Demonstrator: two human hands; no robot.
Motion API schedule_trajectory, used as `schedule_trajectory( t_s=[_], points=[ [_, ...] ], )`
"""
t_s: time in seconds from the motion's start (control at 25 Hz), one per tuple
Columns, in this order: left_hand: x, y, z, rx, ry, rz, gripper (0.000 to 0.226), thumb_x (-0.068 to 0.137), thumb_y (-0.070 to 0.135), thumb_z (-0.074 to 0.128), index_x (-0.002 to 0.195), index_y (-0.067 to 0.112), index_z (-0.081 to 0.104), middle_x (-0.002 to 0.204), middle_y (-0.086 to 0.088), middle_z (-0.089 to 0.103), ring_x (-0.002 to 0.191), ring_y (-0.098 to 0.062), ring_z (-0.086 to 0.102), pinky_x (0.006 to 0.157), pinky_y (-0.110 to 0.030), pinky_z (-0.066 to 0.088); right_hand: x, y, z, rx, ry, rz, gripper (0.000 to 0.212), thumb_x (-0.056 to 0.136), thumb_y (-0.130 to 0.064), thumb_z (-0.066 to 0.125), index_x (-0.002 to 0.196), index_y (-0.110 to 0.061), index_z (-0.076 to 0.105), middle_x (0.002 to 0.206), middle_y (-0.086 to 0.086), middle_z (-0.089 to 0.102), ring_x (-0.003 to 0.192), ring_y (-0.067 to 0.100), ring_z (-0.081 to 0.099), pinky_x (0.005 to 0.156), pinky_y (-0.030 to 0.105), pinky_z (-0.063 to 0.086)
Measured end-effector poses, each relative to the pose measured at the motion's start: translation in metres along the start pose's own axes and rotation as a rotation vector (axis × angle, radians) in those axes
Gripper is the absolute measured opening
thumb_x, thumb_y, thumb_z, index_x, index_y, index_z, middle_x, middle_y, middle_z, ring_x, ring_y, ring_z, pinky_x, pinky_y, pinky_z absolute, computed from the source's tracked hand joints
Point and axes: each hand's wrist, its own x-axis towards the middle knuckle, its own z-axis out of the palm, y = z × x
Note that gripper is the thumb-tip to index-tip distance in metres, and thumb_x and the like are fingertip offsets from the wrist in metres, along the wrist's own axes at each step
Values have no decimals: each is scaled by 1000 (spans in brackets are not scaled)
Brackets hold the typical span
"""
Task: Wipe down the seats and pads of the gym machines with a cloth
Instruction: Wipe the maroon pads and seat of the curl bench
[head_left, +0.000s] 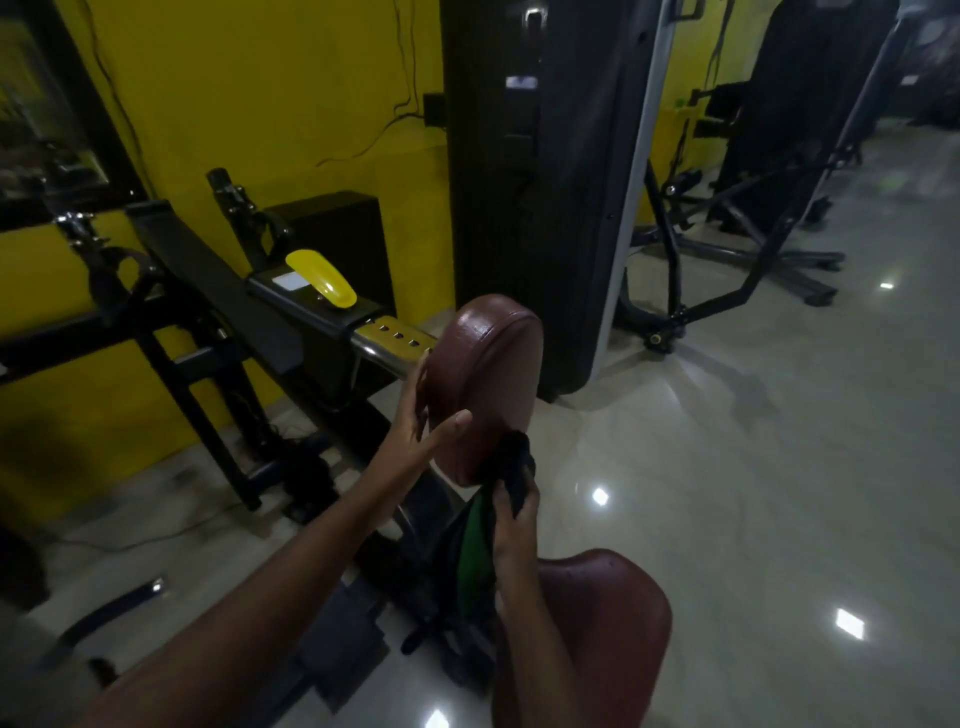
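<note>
Two hands: left hand (415, 431) straight-fingered, bracing pad (483, 364); right hand (511, 525) grips cloth (514, 462).
Cloth: likely soft, light; keep bunched.
Pad: likely firm, slick.

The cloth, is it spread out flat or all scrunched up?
Scrunched up. The right hand grips the dark cloth in a bunch against the lower edge of the brown pad, and a loose part hangs down.

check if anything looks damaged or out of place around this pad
The maroon pad looks intact. The one odd thing is a dark bar lying loose on the floor at lower left; thin cables also hang slack down the yellow wall.
</note>
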Motion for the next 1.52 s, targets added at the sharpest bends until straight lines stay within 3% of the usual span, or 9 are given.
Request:
schedule_trajectory(
  t_s=[0.12,0.28,0.44,0.56,0.68,0.8,1.08,1.36,1.52],
  points=[
    [-36,-5,8,-150,144,-72,118,52,80,61,147,26,17,153,8,21,140,-8,22,105,-23,28,-29,-16,-10,-54,-141,-85,43,96,-27,47,135,-30,29,136,-3,41,123,14,43,97,21,41],
    [-77,-15,35,-318,148,-118,64,68,60,59,125,33,47,131,6,53,122,-7,52,96,-19,44,-53,-47,-8,-188,-386,-100,32,98,-24,40,129,-31,33,120,-11,45,102,-3,50,74,0,42],
    [-82,1,56,-441,414,-140,30,80,35,66,108,30,56,104,6,65,93,-1,65,74,-11,50,-43,-82,-16,-429,-775,-185,38,101,-34,30,137,-24,36,139,-2,43,125,6,43,108,23,35],
    [-72,12,69,-438,703,-126,16,89,33,55,105,36,55,102,13,66,98,0,63,80,-15,51,-2,-127,-32,-791,-1029,-507,39,97,-30,44,135,-21,45,128,1,56,118,10,51,102,31,41],
    [-45,19,83,-264,1026,-111,60,72,66,57,122,33,48,132,-2,52,123,-19,49,107,-41,40,39,-172,-33,-931,-935,-1070,37,91,-37,42,120,-21,58,115,-2,62,110,10,50,96,27,40],
    [-8,41,90,-17,1163,-133,77,77,63,39,143,24,32,147,-7,29,136,-25,27,110,-30,20,83,-199,-7,-1041,-734,-1400,44,92,-43,31,116,-19,59,117,3,58,112,15,45,92,31,39],
    [64,66,102,391,1218,-317,65,82,71,13,140,46,28,146,-4,30,130,-27,30,104,-45,24,148,-169,29,-1146,-764,-1569,31,88,-27,39,78,-7,61,70,12,59,62,31,56,52,39,43],
    [55,16,97,-144,1360,-299,55,89,60,37,131,26,50,131,-1,44,117,-25,49,87,-30,35,142,-170,31,-1014,-753,-1581,43,90,-34,26,93,-11,62,83,8,62,75,24,55,62,39,45],
    [58,25,98,-24,1352,-149,54,85,65,42,128,32,51,129,5,43,109,-13,47,87,-30,38,141,-170,31,-1014,-744,-1573,47,89,-37,25,94,-9,62,84,10,62,75,27,56,62,37,43]
  ],
)
